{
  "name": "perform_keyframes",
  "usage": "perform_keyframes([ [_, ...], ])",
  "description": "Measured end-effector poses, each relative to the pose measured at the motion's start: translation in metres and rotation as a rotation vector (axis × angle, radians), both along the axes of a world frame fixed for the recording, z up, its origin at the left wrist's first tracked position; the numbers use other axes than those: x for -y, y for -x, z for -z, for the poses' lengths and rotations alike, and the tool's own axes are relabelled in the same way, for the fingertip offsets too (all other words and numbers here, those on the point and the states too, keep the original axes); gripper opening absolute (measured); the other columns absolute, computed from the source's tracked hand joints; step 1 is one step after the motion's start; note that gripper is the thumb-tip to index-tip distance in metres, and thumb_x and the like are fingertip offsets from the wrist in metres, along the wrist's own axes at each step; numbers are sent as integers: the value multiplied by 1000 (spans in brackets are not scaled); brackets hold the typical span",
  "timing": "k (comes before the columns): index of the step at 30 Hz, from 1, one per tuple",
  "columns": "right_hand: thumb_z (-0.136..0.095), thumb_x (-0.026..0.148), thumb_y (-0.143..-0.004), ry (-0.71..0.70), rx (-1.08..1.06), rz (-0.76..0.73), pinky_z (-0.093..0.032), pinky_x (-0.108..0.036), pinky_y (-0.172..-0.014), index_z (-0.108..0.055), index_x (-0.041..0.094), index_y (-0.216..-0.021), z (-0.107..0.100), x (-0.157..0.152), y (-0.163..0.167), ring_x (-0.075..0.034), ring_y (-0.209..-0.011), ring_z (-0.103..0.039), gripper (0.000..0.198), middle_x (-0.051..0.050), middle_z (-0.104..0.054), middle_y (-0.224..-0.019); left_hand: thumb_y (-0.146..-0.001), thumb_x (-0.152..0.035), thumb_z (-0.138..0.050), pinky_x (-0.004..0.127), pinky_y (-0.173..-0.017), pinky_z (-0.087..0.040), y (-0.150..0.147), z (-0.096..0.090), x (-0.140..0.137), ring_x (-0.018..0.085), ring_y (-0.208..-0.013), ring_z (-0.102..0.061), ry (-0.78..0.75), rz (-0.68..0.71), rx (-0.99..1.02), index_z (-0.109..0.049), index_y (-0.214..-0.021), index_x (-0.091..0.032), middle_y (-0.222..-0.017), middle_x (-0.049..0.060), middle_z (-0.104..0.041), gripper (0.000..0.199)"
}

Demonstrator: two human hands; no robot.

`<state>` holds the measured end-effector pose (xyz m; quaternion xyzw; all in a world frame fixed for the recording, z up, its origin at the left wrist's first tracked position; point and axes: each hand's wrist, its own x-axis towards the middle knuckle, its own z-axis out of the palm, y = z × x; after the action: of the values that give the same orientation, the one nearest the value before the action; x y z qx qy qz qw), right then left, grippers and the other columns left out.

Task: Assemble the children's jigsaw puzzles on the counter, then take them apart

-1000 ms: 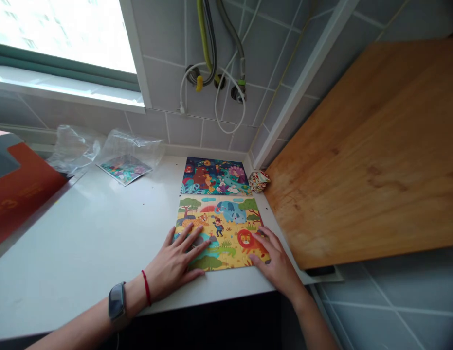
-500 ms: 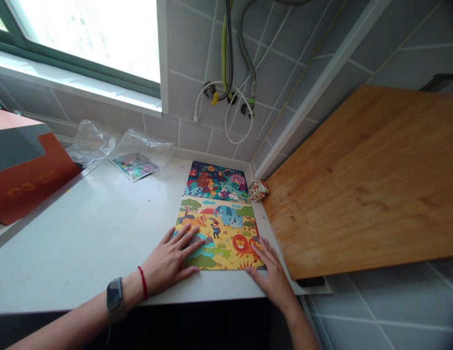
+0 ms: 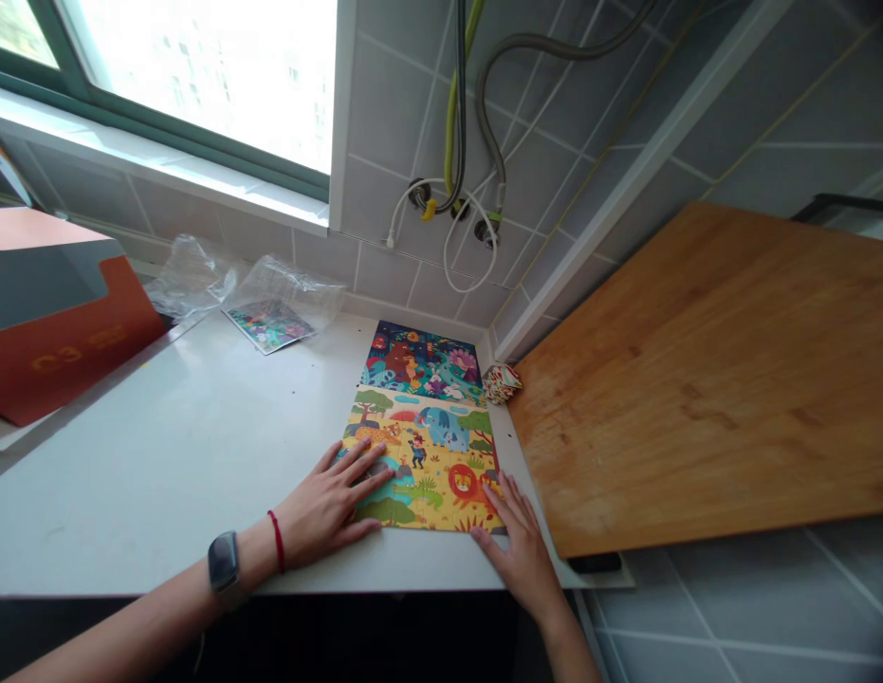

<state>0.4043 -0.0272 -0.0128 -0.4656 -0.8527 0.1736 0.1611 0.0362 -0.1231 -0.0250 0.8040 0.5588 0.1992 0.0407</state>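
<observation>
A yellow jigsaw puzzle (image 3: pixel 431 470) with elephants, lions and a crocodile lies assembled near the counter's front edge. My left hand (image 3: pixel 334 503) rests flat over its left side, fingers spread, covering part of the pond. At the lower right corner lies my right hand (image 3: pixel 516 545), its fingers stretched over the edge beside the lion. Just behind, touching or nearly touching, is a dark blue puzzle (image 3: pixel 423 362) with forest animals. Both puzzles look whole where they show; the parts under my fingers are hidden.
A wooden board (image 3: pixel 718 398) leans along the right side. A small patterned bundle (image 3: pixel 502 382) sits between it and the puzzles. Clear plastic bags (image 3: pixel 291 289) and a picture card (image 3: pixel 266 327) lie at the back left, near an orange box (image 3: pixel 71 323) on the white counter (image 3: pixel 199 455).
The camera view has shifted and tilted slightly. Both hands stay on the yellow puzzle in almost the same places.
</observation>
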Motion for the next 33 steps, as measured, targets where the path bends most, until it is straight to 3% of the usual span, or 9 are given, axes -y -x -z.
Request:
perform_keyframes([
  [12, -66, 51, -91, -31, 3, 19, -28, -63, -123, -55, 31, -148, -1, 2, 3, -37, -152, -34, 62, -8, -38, -164, -94, -65, -54, 58, -121, -29, -1, 0, 3, 36, -148, -40, 2, -35, 26, -46, -154, -38, -162, 6, -41, 66],
  [20, -66, 54, -89, -65, -19, 53, -30, -60, -123, -59, 33, -145, -3, 4, 6, -36, -150, -38, 60, -6, -43, -161, -93, -63, -57, 57, -122, -28, -3, -11, 4, 35, -149, -38, 38, -45, 61, -52, -151, -35, -161, 8, -43, 64],
  [27, -60, 55, -92, -63, -187, 131, -39, -57, -120, -64, 25, -140, -2, 4, 6, -36, -146, -45, 56, -11, -51, -156, -94, -59, -57, 61, -119, -34, -3, -9, 5, 37, -149, -39, -16, -102, 117, -61, -141, -33, -159, 9, -47, 54],
  [30, -61, 57, -91, -47, -352, 180, -43, -57, -118, -70, 25, -129, -2, 2, 5, -36, -139, -54, 51, -13, -60, -147, -100, -50, -51, 52, -116, -43, -7, -23, -12, 33, -146, -44, -91, -178, 279, -67, -132, -29, -152, 10, -55, 42],
  [33, -55, 62, -92, 84, -632, 289, -50, -57, -111, -72, 21, -122, -7, -6, 7, -36, -131, -61, 53, -16, -67, -137, -101, -51, -46, 46, -112, -48, -20, -58, -56, 28, -135, -56, -14, -146, 547, -63, -134, -26, -144, 10, -61, 45],
])
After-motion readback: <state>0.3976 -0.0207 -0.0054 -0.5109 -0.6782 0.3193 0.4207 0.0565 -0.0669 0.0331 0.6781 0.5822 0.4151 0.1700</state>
